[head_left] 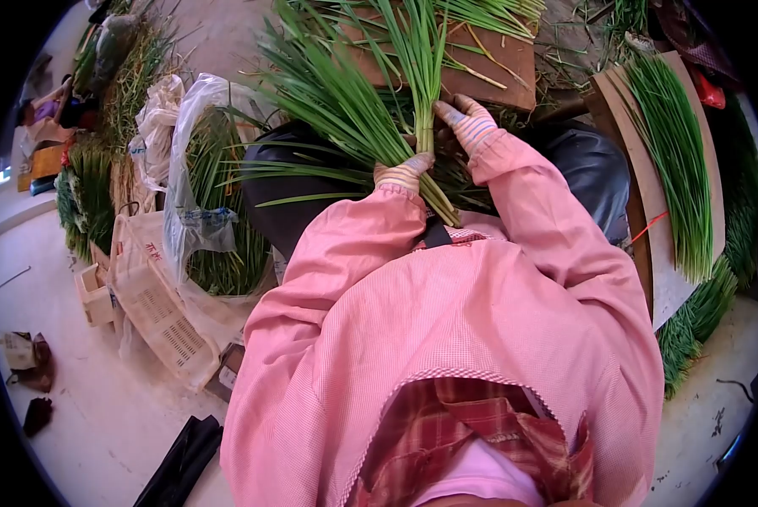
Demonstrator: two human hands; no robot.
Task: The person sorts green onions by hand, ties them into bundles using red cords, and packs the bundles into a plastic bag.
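Note:
Both my hands wear striped gloves. My left hand is closed round the stems of a bunch of green chives, whose leaves fan out to the upper left and whose stem ends point down towards my lap. A second, more upright bunch of chives crosses it, its lower stems beside my left thumb. My right hand has its bent fingers at the right side of this upright bunch, pinching at the stems; part of the fingertips is hidden.
Loose chives lie on a brown board ahead. On the right, a tied bundle rests on a cardboard-covered surface, with more greens beside it. A clear plastic bag of greens and a pale plastic basket stand on the left.

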